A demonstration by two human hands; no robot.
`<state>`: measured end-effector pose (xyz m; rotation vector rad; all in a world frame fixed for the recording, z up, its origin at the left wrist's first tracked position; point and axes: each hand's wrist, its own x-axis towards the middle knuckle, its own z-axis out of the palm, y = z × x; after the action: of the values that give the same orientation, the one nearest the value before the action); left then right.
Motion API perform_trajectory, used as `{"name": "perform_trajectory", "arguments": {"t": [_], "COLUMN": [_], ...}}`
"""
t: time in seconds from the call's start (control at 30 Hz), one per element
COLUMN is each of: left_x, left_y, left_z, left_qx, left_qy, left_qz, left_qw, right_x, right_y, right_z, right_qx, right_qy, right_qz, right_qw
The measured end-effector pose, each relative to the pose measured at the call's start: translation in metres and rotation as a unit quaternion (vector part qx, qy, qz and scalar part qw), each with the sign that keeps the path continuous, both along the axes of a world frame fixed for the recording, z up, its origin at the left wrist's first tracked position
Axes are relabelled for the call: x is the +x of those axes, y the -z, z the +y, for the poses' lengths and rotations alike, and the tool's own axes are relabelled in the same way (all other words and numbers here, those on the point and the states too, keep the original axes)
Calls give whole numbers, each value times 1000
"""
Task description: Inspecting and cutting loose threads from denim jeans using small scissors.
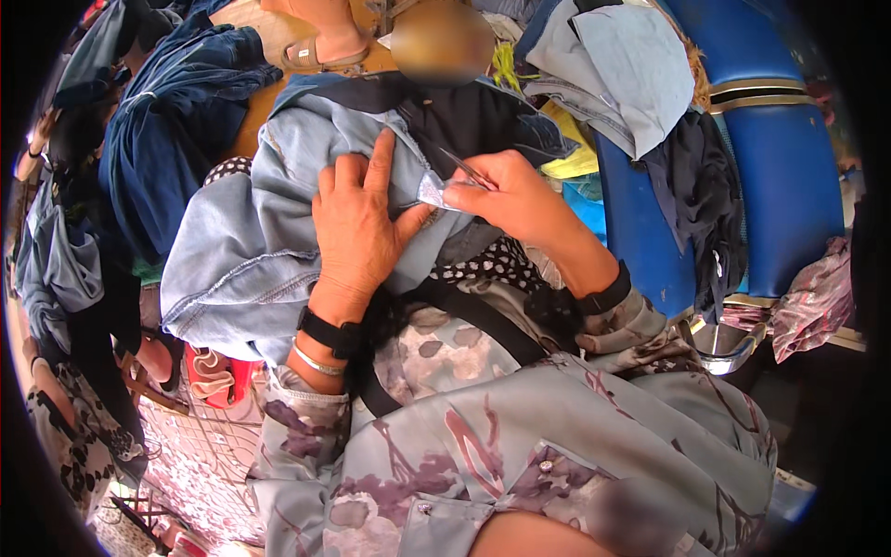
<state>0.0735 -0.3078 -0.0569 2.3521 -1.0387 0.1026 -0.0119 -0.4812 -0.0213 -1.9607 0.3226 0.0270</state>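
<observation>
A light-blue denim garment [237, 255] lies across my lap, with a dark cloth part [445, 116] at its far side. My left hand [357, 218] rests on the denim, fingers spread, holding nothing. Just right of it, my right hand [501, 195] is closed around small metal thread snips [469, 170], whose pointed tip shows beyond the fingers. The thumb of that hand also presses on a small whitish label [432, 190] at the garment's edge. The snips' handles are mostly hidden in the palm.
Dark blue denim bundles [176, 111] are piled at the left. To the right stands a blue padded seat [780, 186] with dark cloth [701, 200] draped beside it. Folded light denim [631, 70] lies at the far right. People sit nearby, at the left and far side.
</observation>
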Motion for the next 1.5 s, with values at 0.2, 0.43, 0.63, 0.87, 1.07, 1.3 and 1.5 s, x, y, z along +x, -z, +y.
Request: {"name": "perform_trajectory", "arguments": {"t": [0.2,0.43,0.63,0.87,1.07,1.3,1.5], "left_x": [-8,-10,-13,-31,-26,-26,-19], "left_y": [4,3,-3,-33,-21,-15,-17], "left_z": [-5,-11,-15,-23,-30,-19,-6], "left_qx": [32,71,53,-44,-139,-228,-182], "left_qy": [-12,-5,-5,96,137,-13,-1], "left_qz": [-12,-27,-21,10,32,202,115], "left_qw": [999,997,998,994,980,952,976], "right_x": [-39,-57,-64,-68,-57,33,71], "right_y": [0,-3,0,-3,-19,-1,54], "right_z": [7,11,10,3,1,-18,-12], "right_qx": [73,-4,-22,40,38,-65,-216], "right_qy": [65,82,100,123,72,67,71], "right_qz": [42,8,-15,-36,-83,-263,-223], "right_qw": [994,997,995,991,993,960,948]}}
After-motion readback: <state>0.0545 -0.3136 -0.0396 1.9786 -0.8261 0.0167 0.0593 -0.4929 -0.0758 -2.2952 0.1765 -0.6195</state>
